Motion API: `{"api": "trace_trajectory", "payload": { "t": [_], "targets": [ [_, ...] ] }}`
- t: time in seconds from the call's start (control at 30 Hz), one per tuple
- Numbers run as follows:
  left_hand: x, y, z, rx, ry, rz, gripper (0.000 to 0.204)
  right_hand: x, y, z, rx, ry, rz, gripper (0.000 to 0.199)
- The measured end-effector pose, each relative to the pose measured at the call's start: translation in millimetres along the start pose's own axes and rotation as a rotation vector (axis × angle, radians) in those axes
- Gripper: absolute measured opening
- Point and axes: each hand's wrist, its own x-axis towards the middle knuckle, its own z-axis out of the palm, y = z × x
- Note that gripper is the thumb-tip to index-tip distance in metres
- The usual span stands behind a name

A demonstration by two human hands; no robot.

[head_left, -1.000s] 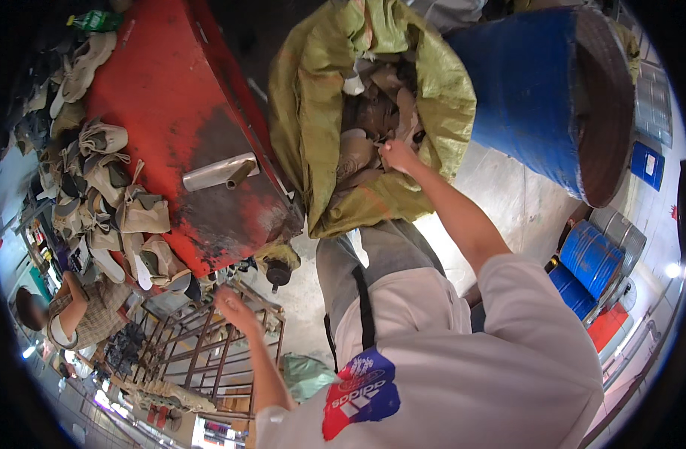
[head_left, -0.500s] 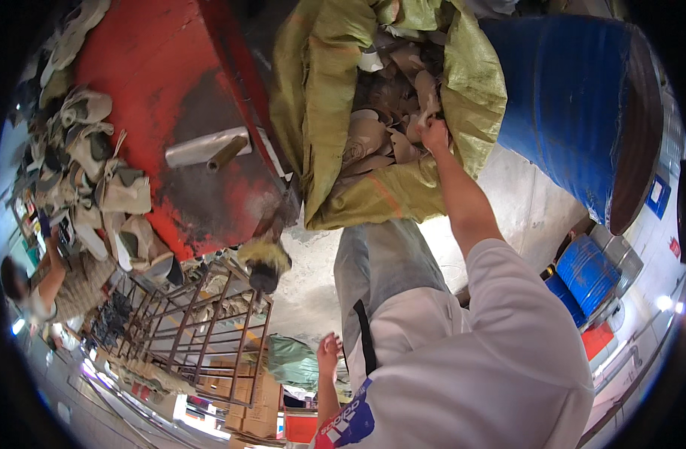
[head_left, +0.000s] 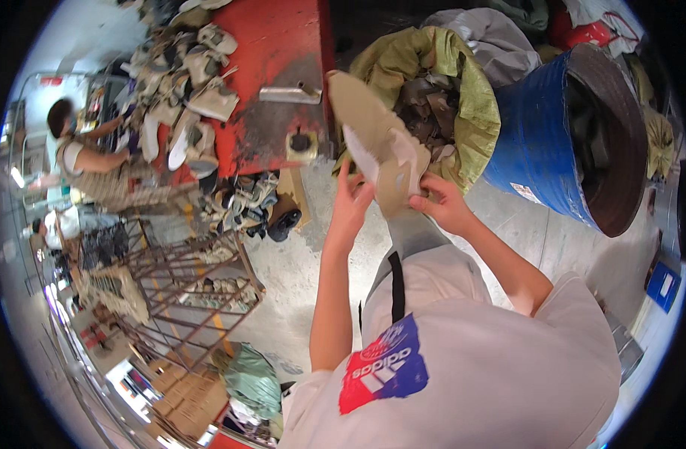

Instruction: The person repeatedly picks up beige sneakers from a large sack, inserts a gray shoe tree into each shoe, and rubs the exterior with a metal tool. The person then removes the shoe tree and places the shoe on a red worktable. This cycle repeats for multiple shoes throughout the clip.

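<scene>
In front of my body a tan shoe upper (head_left: 391, 150) is held up, its pale inner side partly showing. My right hand (head_left: 444, 206) pinches its lower right edge between thumb and fingers. My left hand (head_left: 349, 206) grips the left edge, with part of its fingers behind the piece. Just beyond the upper stands a yellow-green woven sack (head_left: 474, 127) with its mouth rolled down. Brown and tan cut pieces (head_left: 433, 112) fill the part of the sack that shows; the upper covers some of its left rim.
To the right is a big blue drum (head_left: 534, 142) with its opening toward me. A red table (head_left: 272, 67) at the left carries several shoes (head_left: 212, 101) and a metal tube (head_left: 290, 94). Another person (head_left: 92, 157) is behind it. A metal rack (head_left: 186, 292) stands lower left.
My right hand has come out of the sack, and the shoe upper is now held before me. My left hand has risen from my side to it. The view has shifted.
</scene>
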Motion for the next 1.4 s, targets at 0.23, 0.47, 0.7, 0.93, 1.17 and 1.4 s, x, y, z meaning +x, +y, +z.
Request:
{"api": "trace_trajectory", "payload": {
  "t": [0.23,0.47,0.7,0.93,1.17,1.4],
  "targets": [
    [-84.4,0.8,88.5,0.014,-0.042,0.286,0.13,-91.1,-36.5,-19.0,-0.093,0.066,-0.066,0.028],
    [-112.3,-13.2,147.9,0.081,-0.006,0.352,0.107,-108.1,-26.3,-57.4,-0.563,0.32,-0.435,0.027],
    [-129.5,8.4,174.5,0.271,-0.006,0.331,0.06,-134.5,-47.2,-160.6,-1.195,0.131,-0.475,0.019],
    [-92.1,39.7,312.5,0.308,-0.15,0.203,0.055,-169.3,-76.1,-339.4,-1.11,0.118,-0.471,0.022],
    [-43.8,-3.5,388.7,-0.278,-0.021,-0.065,0.055,-181.7,11.7,-542.8,-0.924,-0.009,0.35,0.031],
    [-51.8,-20.7,407.3,-0.319,0.102,-0.115,0.058,-169.7,154.6,-656.8,-0.966,0.121,0.744,0.047]
  ]
}}
